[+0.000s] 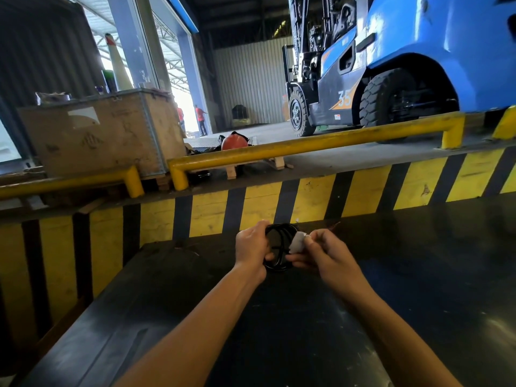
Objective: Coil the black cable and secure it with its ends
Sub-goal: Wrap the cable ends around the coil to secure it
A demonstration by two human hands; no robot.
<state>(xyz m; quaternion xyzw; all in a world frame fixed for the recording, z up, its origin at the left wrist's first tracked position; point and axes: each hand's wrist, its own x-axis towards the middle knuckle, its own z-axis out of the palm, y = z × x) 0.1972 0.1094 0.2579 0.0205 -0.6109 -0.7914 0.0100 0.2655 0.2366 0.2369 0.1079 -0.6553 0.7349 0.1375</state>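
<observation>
Here, head view, the only one: both hands work over a dark work surface (418,275), near its far edge, just below a yellow-and-black striped kerb (363,188). The black cable (279,241) is already wound into a small coil, held clear of the surface between the hands. Left hand (251,247) has its fingers closed around the coil's left side, thumb pressing across the loops. Right hand (321,252) pinches a white connector (298,241) at the coil's right side, thumb and forefinger together on it, the other fingers curled beneath. Judgement: coiling looks done; the step in hand is the securing, with one end being brought round the bundle. The next move likely calls for the left hand to keep the loops from springing open as the right threads or wraps the connector end through the coil and draws it snug; the second end is not visible. Beyond the kerb sit a yellow guard rail (307,146), a wooden crate (106,132) and a blue forklift (418,51). Readable writing: "35" on the forklift's side. The crate's markings are too faint to read.
</observation>
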